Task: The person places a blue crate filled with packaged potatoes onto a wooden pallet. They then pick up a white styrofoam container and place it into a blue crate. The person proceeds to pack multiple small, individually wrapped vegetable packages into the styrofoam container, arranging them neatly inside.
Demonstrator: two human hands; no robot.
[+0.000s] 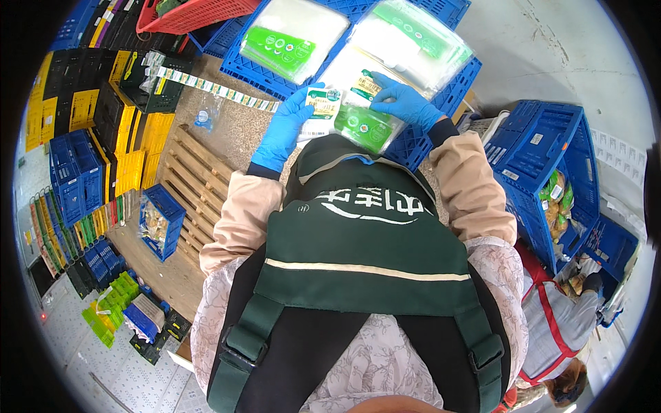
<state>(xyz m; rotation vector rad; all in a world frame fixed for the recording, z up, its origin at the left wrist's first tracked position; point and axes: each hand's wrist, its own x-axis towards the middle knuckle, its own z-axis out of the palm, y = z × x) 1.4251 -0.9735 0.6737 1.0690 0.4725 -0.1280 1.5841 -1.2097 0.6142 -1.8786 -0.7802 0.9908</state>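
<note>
My left hand (281, 126), in a blue glove, holds a printed sticker label (324, 103) by its left side. A white piece with a barcode (312, 129) hangs below that label. My right hand (405, 100), also gloved in blue, rests on a pile of clear plastic bags (366, 129) with green printed panels. Its index finger and thumb are apart, at the right edge of a second label (364, 86) lying on the top bag. A long strip of labels (217, 91) runs from a dark crate to near my left hand. Beneath the bags are upturned blue plastic crates (413, 147).
Two more bag piles, one left (294, 38) and one right (413, 41), lie farther back. A wooden pallet (199, 180) stands left, beside a blue crate of bagged produce (161, 222). Stacked blue crates (537, 134) rise at right, near another person (555, 325). A red crate (196, 15) is at top.
</note>
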